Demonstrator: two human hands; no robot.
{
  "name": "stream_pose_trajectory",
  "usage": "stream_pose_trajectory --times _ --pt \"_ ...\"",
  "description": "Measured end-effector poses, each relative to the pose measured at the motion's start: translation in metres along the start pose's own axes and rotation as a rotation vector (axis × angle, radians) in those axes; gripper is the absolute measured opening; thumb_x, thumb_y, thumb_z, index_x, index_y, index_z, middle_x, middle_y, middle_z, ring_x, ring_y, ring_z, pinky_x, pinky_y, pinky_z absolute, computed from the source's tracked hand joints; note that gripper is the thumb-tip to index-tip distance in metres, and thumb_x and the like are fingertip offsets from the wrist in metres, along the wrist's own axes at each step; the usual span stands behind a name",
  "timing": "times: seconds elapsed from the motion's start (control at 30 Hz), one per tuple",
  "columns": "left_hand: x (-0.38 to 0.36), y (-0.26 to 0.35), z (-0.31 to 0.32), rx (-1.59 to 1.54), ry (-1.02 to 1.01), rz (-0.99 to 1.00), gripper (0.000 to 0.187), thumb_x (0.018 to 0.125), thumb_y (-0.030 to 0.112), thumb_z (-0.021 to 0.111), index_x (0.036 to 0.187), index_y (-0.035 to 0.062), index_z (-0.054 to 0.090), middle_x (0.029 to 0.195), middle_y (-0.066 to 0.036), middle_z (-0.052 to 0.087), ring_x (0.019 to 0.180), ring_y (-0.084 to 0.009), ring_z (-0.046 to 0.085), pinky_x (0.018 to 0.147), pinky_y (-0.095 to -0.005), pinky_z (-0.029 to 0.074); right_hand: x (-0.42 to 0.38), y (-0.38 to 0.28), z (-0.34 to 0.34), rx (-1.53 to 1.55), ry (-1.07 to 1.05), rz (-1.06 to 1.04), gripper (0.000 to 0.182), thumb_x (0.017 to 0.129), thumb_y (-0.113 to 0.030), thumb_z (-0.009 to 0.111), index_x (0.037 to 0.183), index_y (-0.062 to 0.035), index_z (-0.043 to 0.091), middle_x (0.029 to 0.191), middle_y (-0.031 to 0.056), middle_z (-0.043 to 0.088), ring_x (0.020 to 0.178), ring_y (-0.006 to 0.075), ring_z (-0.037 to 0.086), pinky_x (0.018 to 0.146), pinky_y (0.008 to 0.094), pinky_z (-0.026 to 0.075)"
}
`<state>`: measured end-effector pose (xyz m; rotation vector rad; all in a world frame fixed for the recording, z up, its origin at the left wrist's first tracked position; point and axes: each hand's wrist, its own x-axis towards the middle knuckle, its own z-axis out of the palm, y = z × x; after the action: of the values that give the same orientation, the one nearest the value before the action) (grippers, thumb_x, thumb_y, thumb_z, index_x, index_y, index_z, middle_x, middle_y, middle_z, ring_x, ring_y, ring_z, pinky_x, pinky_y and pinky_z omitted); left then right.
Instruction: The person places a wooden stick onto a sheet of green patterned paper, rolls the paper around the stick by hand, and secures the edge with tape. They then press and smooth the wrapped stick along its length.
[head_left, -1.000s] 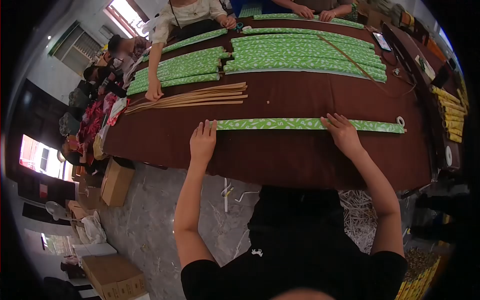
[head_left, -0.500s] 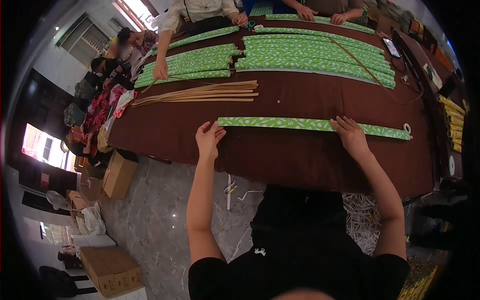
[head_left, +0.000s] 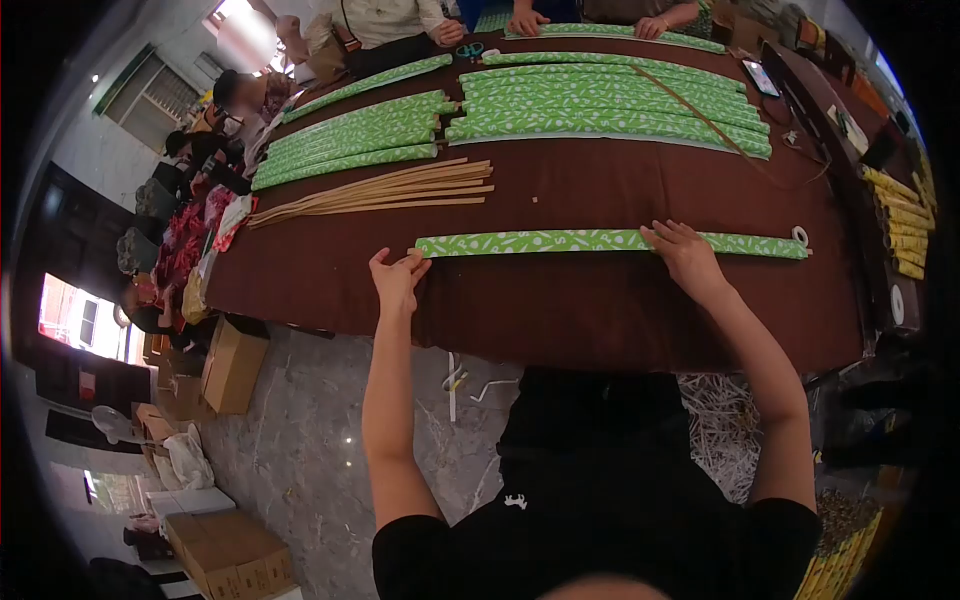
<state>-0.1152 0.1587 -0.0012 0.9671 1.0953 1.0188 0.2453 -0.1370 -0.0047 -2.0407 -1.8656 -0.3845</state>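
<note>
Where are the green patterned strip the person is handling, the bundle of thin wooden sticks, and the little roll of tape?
green patterned strip [head_left: 560,241], head view, middle of its length.
wooden sticks [head_left: 385,189], head view, middle of the bundle.
roll of tape [head_left: 800,236], head view, on its ring.

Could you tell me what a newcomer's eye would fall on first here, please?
Probably the long green patterned strip lying across the brown table, with the left hand at its end and the right hand pressing its middle. Behind lie stacked green strips and thin wooden sticks.

Two hands [head_left: 400,280], one green strip [head_left: 600,242]
</note>
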Motion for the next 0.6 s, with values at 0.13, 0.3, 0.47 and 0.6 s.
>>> stream_pose_trajectory --times 0.13,0.3,0.47,0.6 --pt "0.003 0.002 -0.004 0.03 -0.022 -0.011 0.072 0.081 -0.007 0.067 0.135 0.0021 0.02 0.102 -0.018 0.058 0.086 -0.0255 0.064 0.084 -0.0407 0.058 -0.001 0.002 0.004 -0.029 -0.006 -0.009 0.044 0.084 -0.007 0.061 0.127 -0.0139 0.059 0.121 0.0129 0.063 0.109 0.0336 0.06 0.096 0.0438 0.048" --pt "-0.006 0.018 -0.001 0.289 -0.056 0.017 0.087 0.08 -0.001 0.069 0.144 0.0049 0.01 0.093 -0.018 0.063 0.071 -0.0217 0.065 0.067 -0.0346 0.058 -0.003 -0.001 0.004 -0.063 -0.001 -0.019 0.043 0.084 -0.007 0.06 0.126 -0.0133 0.059 0.12 0.0136 0.063 0.111 0.0323 0.059 0.097 0.0425 0.048" --pt "-0.03 0.045 0.019 0.854 -0.005 0.151 0.086 0.08 0.014 0.073 0.147 0.0083 0.019 0.078 -0.015 0.066 0.06 -0.022 0.065 0.053 -0.0334 0.054 -0.004 0.0 0.006 -0.071 0.004 -0.006 0.043 0.085 -0.008 0.061 0.128 -0.0142 0.058 0.12 0.0122 0.063 0.112 0.0323 0.059 0.097 0.043 0.047" --pt "-0.015 0.04 0.011 1.626 0.147 0.674 0.075 0.083 0.03 0.072 0.143 0.0072 0.034 0.078 -0.015 0.067 0.067 -0.0265 0.067 0.058 -0.0381 0.054 -0.003 0.003 0.008 -0.049 -0.012 -0.012 0.041 0.087 -0.011 0.06 0.128 -0.0157 0.058 0.122 0.011 0.062 0.113 0.0322 0.059 0.097 0.0429 0.047"
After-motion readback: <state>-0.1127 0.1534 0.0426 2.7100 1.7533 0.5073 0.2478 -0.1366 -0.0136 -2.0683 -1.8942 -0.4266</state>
